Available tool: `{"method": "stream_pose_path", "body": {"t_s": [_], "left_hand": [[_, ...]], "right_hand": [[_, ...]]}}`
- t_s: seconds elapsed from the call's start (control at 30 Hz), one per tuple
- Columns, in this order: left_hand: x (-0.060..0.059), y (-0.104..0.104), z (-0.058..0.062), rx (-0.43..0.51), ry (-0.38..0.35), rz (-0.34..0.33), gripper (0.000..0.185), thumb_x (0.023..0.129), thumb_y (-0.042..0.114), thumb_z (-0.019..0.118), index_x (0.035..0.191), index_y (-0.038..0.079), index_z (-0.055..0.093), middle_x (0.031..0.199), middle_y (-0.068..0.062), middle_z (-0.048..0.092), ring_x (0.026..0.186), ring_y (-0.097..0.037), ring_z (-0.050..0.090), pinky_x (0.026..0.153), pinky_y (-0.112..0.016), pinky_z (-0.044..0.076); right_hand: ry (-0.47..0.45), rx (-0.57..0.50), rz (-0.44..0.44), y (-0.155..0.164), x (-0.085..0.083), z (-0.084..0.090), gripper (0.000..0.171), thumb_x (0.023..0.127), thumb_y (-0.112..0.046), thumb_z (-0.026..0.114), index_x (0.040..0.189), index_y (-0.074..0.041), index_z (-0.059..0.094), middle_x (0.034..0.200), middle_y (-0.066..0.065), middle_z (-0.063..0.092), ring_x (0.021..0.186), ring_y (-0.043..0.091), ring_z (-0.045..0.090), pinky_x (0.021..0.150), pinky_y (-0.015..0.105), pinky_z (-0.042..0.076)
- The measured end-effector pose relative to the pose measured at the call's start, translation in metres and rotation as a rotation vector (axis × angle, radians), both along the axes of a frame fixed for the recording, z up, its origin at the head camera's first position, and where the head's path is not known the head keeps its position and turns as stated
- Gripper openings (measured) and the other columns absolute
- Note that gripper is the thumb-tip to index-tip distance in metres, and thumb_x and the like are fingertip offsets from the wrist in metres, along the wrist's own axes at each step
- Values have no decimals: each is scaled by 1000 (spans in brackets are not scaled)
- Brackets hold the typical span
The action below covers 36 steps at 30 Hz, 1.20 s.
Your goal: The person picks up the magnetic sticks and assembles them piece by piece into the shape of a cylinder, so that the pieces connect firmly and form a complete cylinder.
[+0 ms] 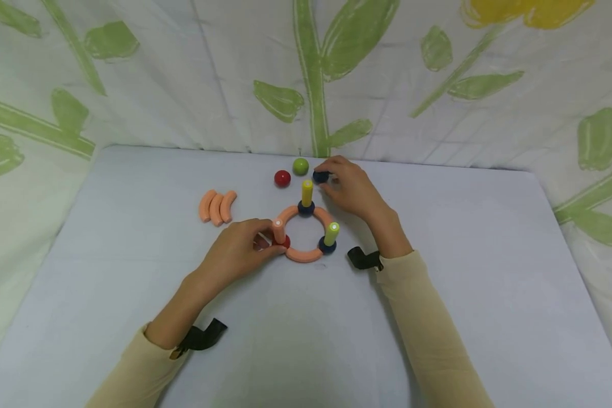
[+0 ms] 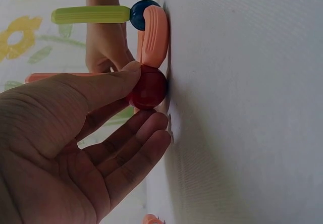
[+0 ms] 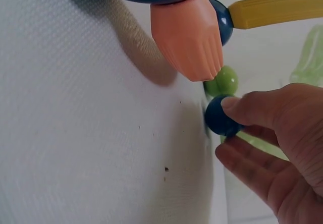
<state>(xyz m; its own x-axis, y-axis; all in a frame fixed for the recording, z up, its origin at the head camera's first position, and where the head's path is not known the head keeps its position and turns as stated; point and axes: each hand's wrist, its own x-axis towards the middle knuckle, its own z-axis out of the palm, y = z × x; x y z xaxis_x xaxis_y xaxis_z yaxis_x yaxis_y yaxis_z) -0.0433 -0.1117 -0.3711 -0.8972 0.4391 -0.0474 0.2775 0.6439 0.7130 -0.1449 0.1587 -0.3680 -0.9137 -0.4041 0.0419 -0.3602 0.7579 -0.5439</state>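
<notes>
On the table lies a ring of curved orange pieces (image 1: 304, 256) joined by balls, with upright rods standing on them. My left hand (image 1: 239, 243) pinches the ring's red ball (image 2: 150, 89) between thumb and fingers; an orange rod (image 1: 279, 231) rises from that ball. Behind the ring, my right hand (image 1: 356, 190) holds a loose dark blue ball (image 3: 220, 117) by thumb and fingertips. A yellow rod (image 1: 307, 194) stands on the ring's far blue ball (image 1: 306, 209). On the right blue ball (image 1: 327, 246) is a yellow-green rod (image 1: 332, 233).
A loose red ball (image 1: 283, 179) and a green ball (image 1: 300, 166) sit near the table's back edge, left of my right hand. Three curved orange pieces (image 1: 216, 209) lie side by side at left. A patterned cloth (image 1: 183, 73) hangs behind the white table (image 1: 489, 283).
</notes>
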Motion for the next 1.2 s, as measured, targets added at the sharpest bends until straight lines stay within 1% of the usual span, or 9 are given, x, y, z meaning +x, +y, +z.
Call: {"method": "stream_pose_path", "body": {"t_s": [0.1, 0.33, 0.53, 0.7, 0.83, 0.93, 1.03, 1.13, 1.2], "left_hand": [[0, 1, 0, -5, 1, -1, 13, 93, 27, 84, 99, 22, 74, 103, 4, 79, 90, -14, 73, 85, -38, 62], [0, 1, 0, -15, 2, 3, 14, 93, 27, 84, 98, 21, 73, 103, 3, 78, 89, -14, 73, 84, -38, 62], [0, 2, 1, -16, 3, 2, 13, 93, 26, 84, 98, 21, 73, 103, 2, 78, 89, -14, 73, 84, -38, 62], [1, 1, 1, -13, 7, 7, 13, 93, 25, 84, 97, 21, 73, 103, 2, 78, 88, -14, 73, 83, -38, 62], [1, 0, 1, -15, 11, 6, 13, 93, 26, 84, 97, 20, 73, 102, 2, 78, 88, -14, 73, 83, -38, 62], [1, 0, 0, -17, 12, 5, 13, 93, 26, 84, 97, 20, 73, 101, 3, 78, 88, -14, 72, 83, -37, 62], [1, 0, 0, -15, 11, 5, 13, 93, 26, 84, 97, 21, 73, 100, 3, 78, 88, -13, 72, 83, -37, 61], [1, 0, 0, -9, 9, 4, 13, 93, 26, 84, 96, 21, 73, 100, 4, 78, 88, -13, 72, 83, -37, 61], [1, 0, 0, -6, 9, 3, 13, 93, 26, 84, 96, 21, 73, 100, 4, 78, 88, -13, 72, 83, -37, 61]], "right_hand": [[-5, -4, -12, 1, -1, 0, 35, 100, -7, 70, 135, -4, 68, 139, 16, 65, 125, 34, 67, 108, 46, 55], [-41, 13, -40, 2, -1, 1, 34, 100, -6, 71, 134, -3, 68, 138, 16, 66, 124, 35, 70, 107, 46, 56], [-67, -20, -45, 3, -1, -1, 35, 99, -5, 71, 134, -2, 66, 138, 18, 65, 125, 34, 69, 107, 43, 57], [-49, -9, -39, 3, -1, 0, 33, 99, -7, 73, 131, -3, 67, 135, 18, 66, 124, 33, 69, 106, 42, 57], [-44, -8, -48, 5, 0, 5, 33, 99, -10, 74, 130, -4, 68, 132, 17, 66, 121, 32, 69, 105, 41, 58], [-51, -51, -50, 7, 2, 11, 33, 99, -10, 73, 131, -3, 67, 130, 18, 65, 122, 33, 69, 105, 41, 59], [-44, -127, -37, 9, 4, 17, 34, 100, -10, 73, 132, -3, 67, 130, 17, 65, 122, 32, 69, 104, 41, 60], [-10, -208, -16, 8, 8, 28, 35, 99, -9, 74, 132, -3, 67, 130, 16, 65, 123, 30, 70, 103, 40, 60], [18, -255, -4, 7, 12, 38, 35, 99, -8, 74, 132, -2, 67, 129, 16, 65, 122, 29, 70, 103, 38, 60]]}}
